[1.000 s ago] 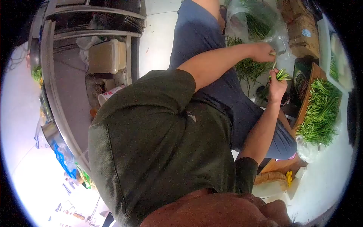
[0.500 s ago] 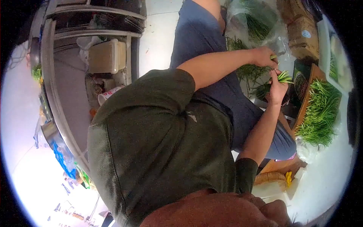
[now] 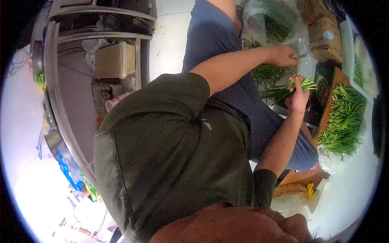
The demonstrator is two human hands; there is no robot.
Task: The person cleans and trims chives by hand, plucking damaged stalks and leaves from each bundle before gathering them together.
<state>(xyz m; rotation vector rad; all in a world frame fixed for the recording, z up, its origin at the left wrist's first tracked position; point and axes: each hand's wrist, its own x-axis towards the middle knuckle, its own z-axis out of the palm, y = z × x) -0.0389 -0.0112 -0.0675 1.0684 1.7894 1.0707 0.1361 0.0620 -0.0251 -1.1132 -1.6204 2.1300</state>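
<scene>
My left hand [image 3: 285, 56] is closed in a pinch over the loose greens; whatever is between its fingers is too small to make out. Just below it, my right hand [image 3: 299, 94] grips a bunch of chives [image 3: 308, 85], the pale cut ends pointing right and the thumb pressed on top. Dark leafy ends of the bunch hang to the left of this hand. The two hands are slightly apart. Loose chives [image 3: 269, 75] lie beneath and beside them. To the right, a thick pile of chives [image 3: 342, 121] rests on a wooden board [image 3: 339, 77].
A clear plastic bag [image 3: 298, 30] with more greens lies at the top. Cardboard boxes [image 3: 324, 38] and a translucent tub [image 3: 347, 52] stand at upper right. On the left is a metal rack [image 3: 65, 105] holding a beige container [image 3: 111, 60].
My left hand has drawn away from my right hand, up and slightly left. The bunch in my right hand now fans out more, its leafy ends showing to the left.
</scene>
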